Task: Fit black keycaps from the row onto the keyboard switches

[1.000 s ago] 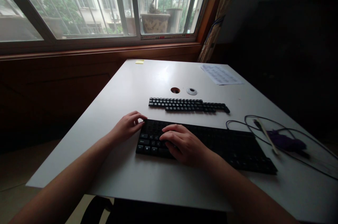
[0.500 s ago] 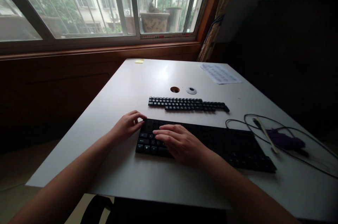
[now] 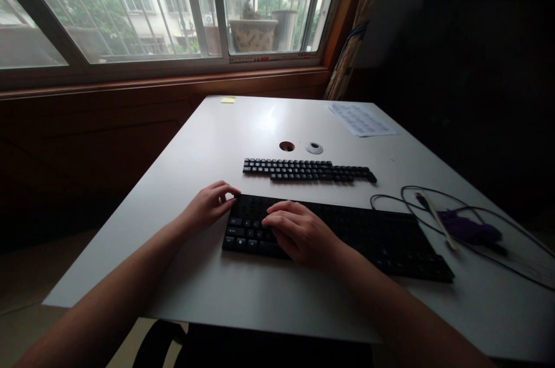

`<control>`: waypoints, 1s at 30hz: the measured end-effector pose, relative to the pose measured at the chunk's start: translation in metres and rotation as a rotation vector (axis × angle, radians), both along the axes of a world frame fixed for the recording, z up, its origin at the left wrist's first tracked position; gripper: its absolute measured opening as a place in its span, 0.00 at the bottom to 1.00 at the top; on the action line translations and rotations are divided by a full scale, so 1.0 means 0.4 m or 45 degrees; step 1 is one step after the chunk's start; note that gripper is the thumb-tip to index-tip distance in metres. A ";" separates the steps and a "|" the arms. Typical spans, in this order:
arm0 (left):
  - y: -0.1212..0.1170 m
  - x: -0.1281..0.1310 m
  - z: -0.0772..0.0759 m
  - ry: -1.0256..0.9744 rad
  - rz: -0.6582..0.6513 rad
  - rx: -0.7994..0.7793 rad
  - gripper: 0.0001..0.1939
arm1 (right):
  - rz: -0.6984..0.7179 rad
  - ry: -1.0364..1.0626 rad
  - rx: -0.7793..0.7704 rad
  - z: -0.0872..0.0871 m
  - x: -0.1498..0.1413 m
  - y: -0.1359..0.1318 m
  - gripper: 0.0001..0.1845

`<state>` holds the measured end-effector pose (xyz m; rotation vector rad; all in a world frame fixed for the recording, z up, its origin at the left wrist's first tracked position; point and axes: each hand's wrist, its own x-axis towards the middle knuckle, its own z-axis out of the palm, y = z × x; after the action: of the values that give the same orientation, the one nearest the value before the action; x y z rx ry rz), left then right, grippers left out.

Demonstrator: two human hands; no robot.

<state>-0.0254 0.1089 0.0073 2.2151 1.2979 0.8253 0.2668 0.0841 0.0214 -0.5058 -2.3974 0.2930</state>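
Note:
A black keyboard [image 3: 373, 232] lies slantwise on the white table. Keycaps [image 3: 236, 231] show at its lower left, while the upper left part looks bare of them; the right side is too dark to make out fully. With thumb and fingers, my left hand [image 3: 210, 203] holds the keyboard's far left corner. My right hand [image 3: 306, 235] is over the left part, its fingers bent and drawn together just above the keys. Whatever is between those fingertips is hidden. Beyond the keyboard, loose black keycaps [image 3: 299, 170] are laid out in rows.
To the right lie a looped black cable [image 3: 405, 197], a pale stick-like tool [image 3: 436, 220] and a purple cloth-like thing [image 3: 470, 229]. Further back are printed sheets [image 3: 364, 120], a round table hole [image 3: 287, 147], a grey ring-shaped cover [image 3: 314, 148] and a yellow note [image 3: 228, 100].
My right hand's fingers reached left and straightened over the keys, then drew back right and bent together again. My left hand stays on the keyboard's corner.

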 end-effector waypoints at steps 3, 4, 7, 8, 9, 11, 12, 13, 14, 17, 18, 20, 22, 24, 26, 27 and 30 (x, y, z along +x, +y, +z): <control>0.000 0.000 0.001 -0.005 0.001 -0.002 0.11 | -0.007 0.016 0.016 0.003 0.001 0.000 0.17; 0.000 0.000 0.001 -0.006 0.001 -0.003 0.11 | -0.003 0.017 0.023 0.004 0.001 -0.001 0.16; -0.001 0.000 0.001 -0.004 0.001 0.002 0.11 | 0.008 -0.001 0.043 0.006 0.002 -0.001 0.15; -0.001 0.000 0.000 -0.005 0.001 0.005 0.11 | 0.007 -0.014 0.049 0.005 0.002 -0.001 0.15; -0.001 0.000 0.000 -0.007 0.001 0.006 0.11 | 0.003 -0.027 0.055 0.005 0.003 -0.001 0.15; -0.001 0.000 -0.002 -0.012 0.002 0.004 0.11 | -0.005 -0.044 0.069 0.004 0.003 -0.002 0.14; -0.001 0.000 -0.002 -0.014 0.001 0.003 0.11 | -0.008 -0.048 0.076 0.004 0.003 -0.003 0.14; -0.001 0.000 -0.002 -0.015 0.001 0.002 0.11 | -0.010 -0.049 0.080 0.004 0.002 -0.004 0.14; -0.001 0.000 -0.003 -0.015 0.001 0.000 0.11 | -0.012 -0.052 0.084 0.004 0.001 -0.006 0.14; 0.000 0.000 -0.002 -0.015 -0.001 -0.007 0.11 | -0.012 -0.071 0.087 0.006 -0.002 -0.009 0.15; 0.000 -0.001 -0.002 -0.016 -0.004 -0.009 0.11 | -0.010 -0.077 0.087 0.007 -0.003 -0.010 0.14; 0.000 -0.002 -0.003 -0.017 -0.012 -0.012 0.11 | -0.006 -0.075 0.101 0.010 -0.003 -0.010 0.14; 0.001 -0.004 -0.005 -0.015 -0.015 -0.012 0.11 | -0.009 -0.069 0.118 0.012 -0.002 -0.009 0.13; 0.002 -0.004 -0.007 -0.013 -0.013 -0.014 0.11 | -0.009 -0.070 0.129 0.012 0.000 -0.008 0.13; 0.003 -0.004 -0.008 -0.012 -0.008 -0.017 0.11 | -0.011 -0.078 0.134 0.010 0.001 -0.008 0.13; 0.004 -0.004 -0.008 -0.013 -0.007 -0.018 0.11 | -0.014 -0.082 0.137 0.009 0.001 -0.008 0.13; 0.004 -0.002 -0.006 -0.014 -0.003 -0.026 0.11 | -0.030 -0.088 0.142 0.010 0.002 -0.008 0.12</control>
<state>-0.0262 0.1104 0.0047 2.1927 1.2927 0.8187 0.2675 0.0810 0.0253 -0.4997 -2.4566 0.1326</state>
